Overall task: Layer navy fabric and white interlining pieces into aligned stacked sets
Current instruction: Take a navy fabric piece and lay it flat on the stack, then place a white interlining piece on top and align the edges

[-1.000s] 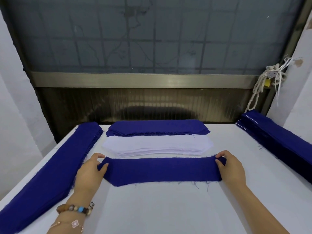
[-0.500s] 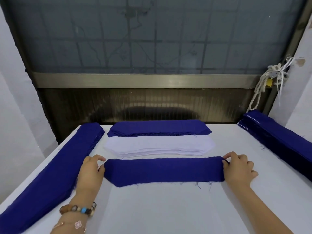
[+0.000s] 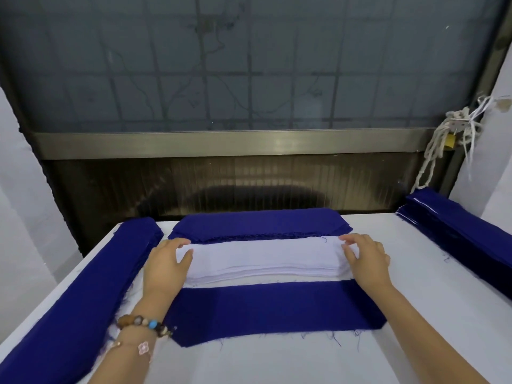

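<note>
A single navy fabric piece (image 3: 277, 309) lies flat on the white table (image 3: 277, 361) in front of me. Just behind it sits a stack of white interlining pieces (image 3: 266, 259). My left hand (image 3: 169, 261) is at the stack's left end and my right hand (image 3: 365, 259) at its right end. On each hand, thumb and fingertips pinch the top white piece at its end. A stack of navy pieces (image 3: 257, 223) of the same shape lies behind the white stack.
A long navy stack (image 3: 77, 300) runs along the table's left edge and another long navy stack (image 3: 465, 234) along the right. Behind the table's far edge are a dark panel and a window; a knotted cord (image 3: 443, 139) hangs at the back right.
Both hands let go of the ends of the single navy piece and moved back onto the ends of the white stack. The navy piece stays flat where it lay.
</note>
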`<action>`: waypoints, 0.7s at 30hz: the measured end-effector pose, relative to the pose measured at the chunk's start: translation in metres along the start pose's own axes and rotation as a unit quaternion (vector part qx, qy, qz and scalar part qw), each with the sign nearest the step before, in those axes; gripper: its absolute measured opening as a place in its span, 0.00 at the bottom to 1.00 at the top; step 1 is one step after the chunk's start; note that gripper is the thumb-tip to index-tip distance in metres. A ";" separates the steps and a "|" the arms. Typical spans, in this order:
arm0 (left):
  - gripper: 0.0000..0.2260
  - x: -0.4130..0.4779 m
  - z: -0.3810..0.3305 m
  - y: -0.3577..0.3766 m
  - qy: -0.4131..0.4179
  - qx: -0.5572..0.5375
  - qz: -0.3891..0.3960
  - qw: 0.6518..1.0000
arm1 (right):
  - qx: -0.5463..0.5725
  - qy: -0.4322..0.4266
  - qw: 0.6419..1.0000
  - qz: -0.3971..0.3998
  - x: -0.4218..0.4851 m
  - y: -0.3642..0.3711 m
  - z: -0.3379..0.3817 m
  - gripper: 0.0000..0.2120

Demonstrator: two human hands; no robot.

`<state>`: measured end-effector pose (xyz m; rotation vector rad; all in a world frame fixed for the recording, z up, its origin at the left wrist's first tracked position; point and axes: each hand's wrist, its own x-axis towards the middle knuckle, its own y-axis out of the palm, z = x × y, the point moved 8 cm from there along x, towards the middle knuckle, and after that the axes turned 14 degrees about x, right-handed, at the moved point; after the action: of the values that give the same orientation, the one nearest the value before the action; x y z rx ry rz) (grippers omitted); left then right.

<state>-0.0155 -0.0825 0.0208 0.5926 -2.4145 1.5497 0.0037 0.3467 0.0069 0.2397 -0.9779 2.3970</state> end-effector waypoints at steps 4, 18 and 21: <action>0.03 -0.002 -0.008 0.018 0.001 0.062 -0.024 0.998 | -0.057 0.043 0.997 0.018 0.008 0.020 0.000 0.09; 0.21 0.005 0.037 0.026 -0.132 0.022 -0.006 0.991 | -0.058 -0.022 0.998 0.003 0.009 0.028 0.002 0.07; 0.15 0.004 0.037 0.016 -0.131 0.021 -0.046 0.990 | -0.055 -0.036 0.998 0.002 0.009 0.027 0.003 0.07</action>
<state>-0.0250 -0.1112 -0.0063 0.9565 -2.5028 1.5746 -0.0185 0.3321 -0.0044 0.2842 -1.1408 2.3433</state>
